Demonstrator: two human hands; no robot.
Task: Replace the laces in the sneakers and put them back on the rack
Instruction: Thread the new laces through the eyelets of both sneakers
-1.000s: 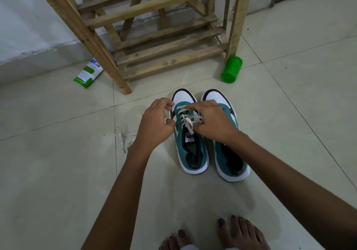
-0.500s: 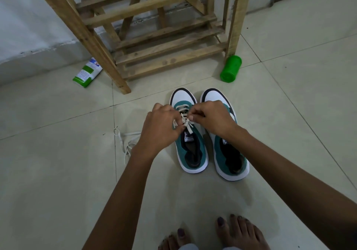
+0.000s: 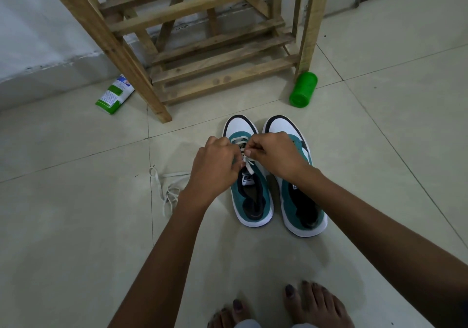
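Left of the left sneaker (image 3: pixel 250 196), a loose lace (image 3: pixel 167 191) lies on the floor. Our left hand (image 3: pixel 215 160) and right hand (image 3: pixel 276 154) pinch its white lace (image 3: pixel 249 167) over the eyelets; the shoe's length points at the wooden rack (image 3: pixel 202 49).

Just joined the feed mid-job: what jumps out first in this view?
Both hands, left hand and right hand, meet at centre frame, pinching the white lace over the left sneaker of a teal-and-white pair on the tiled floor. Behind stands the bare wooden rack, with a green cup lying by its right leg and a loose lace left of the hands.
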